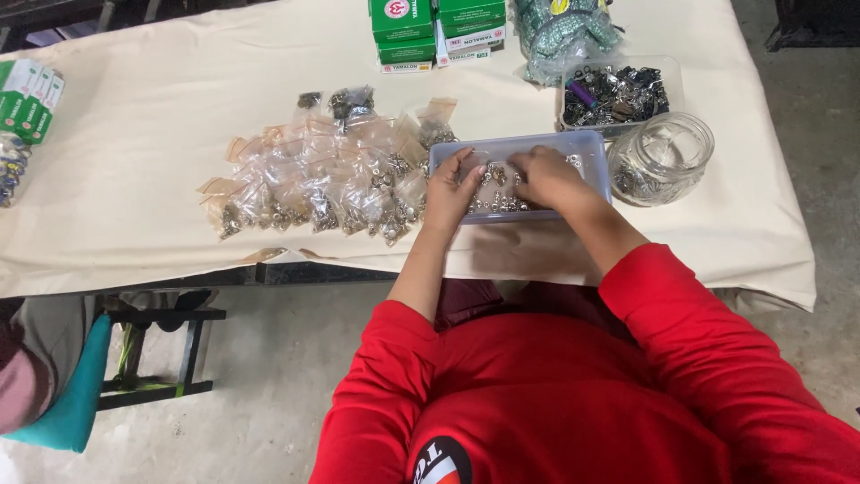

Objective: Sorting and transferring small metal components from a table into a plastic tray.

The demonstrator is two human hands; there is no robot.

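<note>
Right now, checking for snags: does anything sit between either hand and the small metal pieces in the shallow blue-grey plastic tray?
Nothing visible does. The left hand and right hand are already inside the shallow blue-grey plastic tray, fingers on the small metal pieces. The clear glass jar stands beside the tray, off to the right.

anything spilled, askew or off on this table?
Nothing stands out. Both hands, left hand and right hand, are in the grey tray of small metal parts. The filled plastic bags lie loosely overlapped to its left, none visibly torn. The glass jar stands upright.
</note>
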